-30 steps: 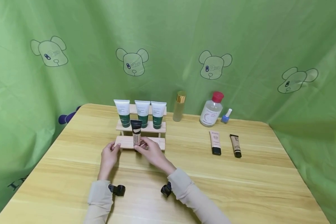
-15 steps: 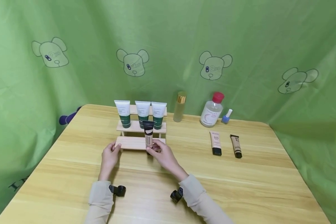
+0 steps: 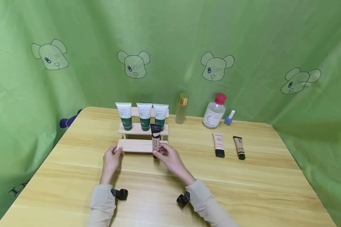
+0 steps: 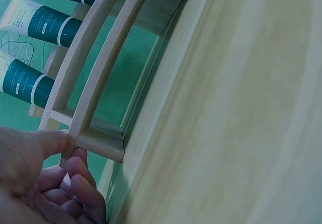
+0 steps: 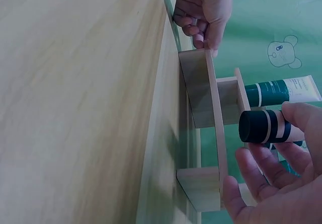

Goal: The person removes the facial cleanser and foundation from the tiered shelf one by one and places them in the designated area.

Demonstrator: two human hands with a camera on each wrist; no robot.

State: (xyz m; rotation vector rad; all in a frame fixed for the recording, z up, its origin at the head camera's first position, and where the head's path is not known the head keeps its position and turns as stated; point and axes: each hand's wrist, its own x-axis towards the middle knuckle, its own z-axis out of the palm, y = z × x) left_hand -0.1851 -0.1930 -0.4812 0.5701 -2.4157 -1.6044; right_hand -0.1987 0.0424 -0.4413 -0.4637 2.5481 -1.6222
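At the left end of the lowest step of a tiered wooden rack [image 3: 136, 146], my left hand [image 3: 110, 162] pinches the board between thumb and fingers, plain in the left wrist view too. My right hand [image 3: 173, 160] holds a beige cosmetic tube [image 3: 155, 140] upright, its black cap [image 5: 254, 127] downward, at the right part of that step. A gap shows between cap and board in the right wrist view. Three white-and-green tubes [image 3: 126, 117] stand cap-down in a row on the middle step. The held tube partly covers the rightmost one.
Right of the rack stand a gold-capped bottle [image 3: 181, 108], a red-capped clear bottle [image 3: 214, 114] and a blue nail polish bottle [image 3: 229, 118]. A pink BB tube [image 3: 218, 144] and another beige tube [image 3: 239, 147] lie nearer. A green curtain [image 3: 170, 37] hangs behind the table.
My right hand has carried the upright beige tube rightward along the lowest step, from its middle toward its right end. The left hand keeps its grip on the rack's left end.
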